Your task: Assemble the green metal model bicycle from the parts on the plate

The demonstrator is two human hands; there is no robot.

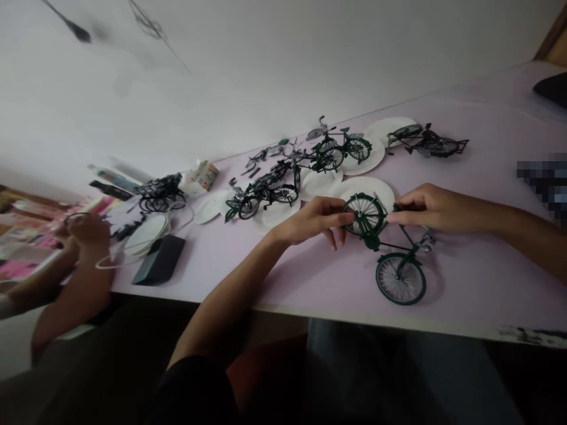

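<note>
A green model bicycle is in front of me over the pale pink table, its rear wheel tipped up and away and its front wheel nearest the table's front edge. My left hand is closed at the rear wheel, thumb and forefinger at the hub and other fingers hanging below. My right hand pinches the bicycle near the saddle, which the fingers partly cover. The handlebar points right, under my right wrist. Whether a small part sits between my left fingertips is hidden.
White paper plates lie behind the bicycle. Several model bicycles stand along the wall, and another lies at the back right. A dark box, white cable and bicycle cluster are left, beside another person's hands.
</note>
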